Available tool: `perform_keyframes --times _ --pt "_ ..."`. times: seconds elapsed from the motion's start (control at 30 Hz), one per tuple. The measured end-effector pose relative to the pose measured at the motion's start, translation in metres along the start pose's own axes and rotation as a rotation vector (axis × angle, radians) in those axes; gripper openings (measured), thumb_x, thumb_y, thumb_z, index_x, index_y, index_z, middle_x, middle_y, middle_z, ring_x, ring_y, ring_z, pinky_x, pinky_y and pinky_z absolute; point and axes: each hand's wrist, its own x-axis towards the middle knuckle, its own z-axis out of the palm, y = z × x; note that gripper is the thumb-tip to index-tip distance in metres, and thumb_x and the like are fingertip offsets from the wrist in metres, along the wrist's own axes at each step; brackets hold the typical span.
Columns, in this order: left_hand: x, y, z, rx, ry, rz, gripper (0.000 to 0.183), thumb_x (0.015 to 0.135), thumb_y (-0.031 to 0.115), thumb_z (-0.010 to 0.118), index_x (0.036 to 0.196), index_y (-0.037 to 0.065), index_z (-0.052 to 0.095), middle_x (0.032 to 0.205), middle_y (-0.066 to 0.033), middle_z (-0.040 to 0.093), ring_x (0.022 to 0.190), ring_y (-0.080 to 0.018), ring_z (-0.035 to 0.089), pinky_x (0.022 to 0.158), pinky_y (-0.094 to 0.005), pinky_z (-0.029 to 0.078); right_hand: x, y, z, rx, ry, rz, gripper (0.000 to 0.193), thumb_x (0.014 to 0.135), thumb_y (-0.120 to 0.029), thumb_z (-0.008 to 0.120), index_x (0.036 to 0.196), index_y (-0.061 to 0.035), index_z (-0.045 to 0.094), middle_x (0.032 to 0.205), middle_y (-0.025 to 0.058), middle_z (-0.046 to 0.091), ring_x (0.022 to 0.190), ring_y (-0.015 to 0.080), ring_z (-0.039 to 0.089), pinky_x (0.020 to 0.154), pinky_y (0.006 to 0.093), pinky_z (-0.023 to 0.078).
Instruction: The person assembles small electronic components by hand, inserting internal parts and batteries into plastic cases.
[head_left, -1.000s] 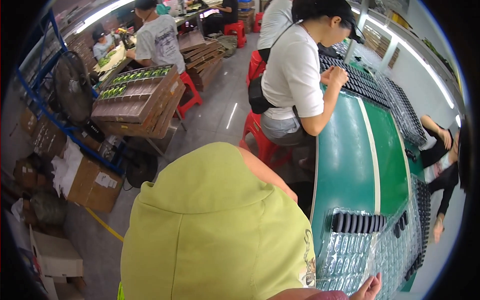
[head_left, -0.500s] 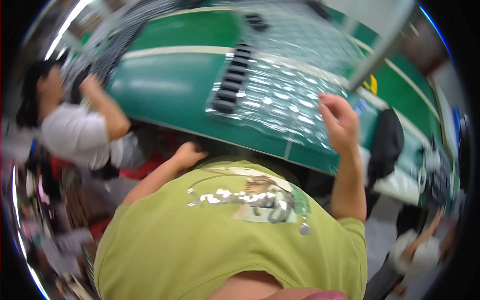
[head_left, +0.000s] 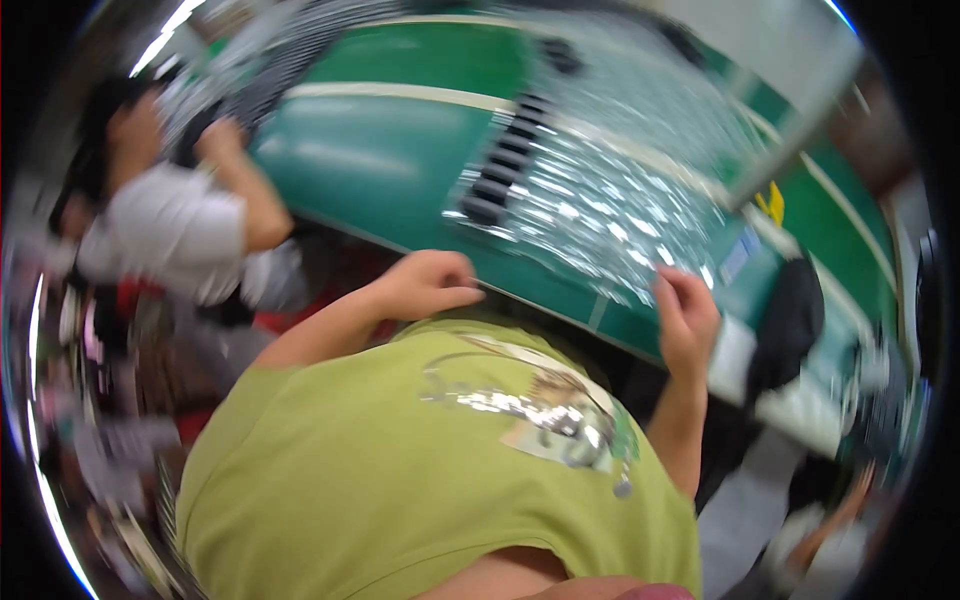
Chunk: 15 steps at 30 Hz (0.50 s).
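Note:
My left hand (head_left: 432, 284) is at the table's near edge in front of my body, its fingers curled and the thumb pressed forward. Whatever it may hold is hidden. Over the near right part of a clear plastic tray (head_left: 600, 225), my right hand (head_left: 688, 315) has its fingers bent in toward the thumb. Blur hides whether it grips the tray's edge or a small thing. The tray has rows of shiny moulded pockets. A row of black pieces (head_left: 508, 160) fills its left side, and the other pockets look see-through.
The green table (head_left: 370, 165) has a pale stripe. More clear trays (head_left: 640, 80) lie beyond. A grey post (head_left: 800, 130) rises at the right, near a yellow thing (head_left: 770, 203) and a black cloth-like item (head_left: 790, 325). A co-worker in white (head_left: 180, 225) works at the left.
My left hand has come up from below the table edge and moved right. My right hand has drawn nearer to me across the tray. The view has shifted slightly.

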Motion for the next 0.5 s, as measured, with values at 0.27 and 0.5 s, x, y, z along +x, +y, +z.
perform_keyframes --times 0.27,0.5 --pt "0.014 0.024 -0.021 -0.05 0.327 0.126 0.025 0.083 0.026 0.074 0.082 0.004 0.063 0.075 -0.0065 0.064 0.071 -0.0168 0.061 0.065 -0.0303 0.048 0.041 0.017 -0.03 0.153 0.067 -0.061 0.013 0.098 -0.012 0.058 0.089 -0.0022 0.058 0.077 0.0007 0.057 0.069 0.0067 0.05 0.063 0.0202 0.042" --pt "0.006 0.006 -0.054 -0.128 0.535 0.041 0.023 0.086 0.023 0.074 0.085 0.003 0.064 0.076 -0.003 0.064 0.073 -0.0107 0.059 0.068 -0.027 0.048 0.08 -0.031 -0.01 0.176 0.017 -0.162 0.04 0.103 -0.025 0.052 0.067 -0.0123 0.039 0.057 -0.0033 0.036 0.054 0.0049 0.032 0.051 0.0234 0.022"
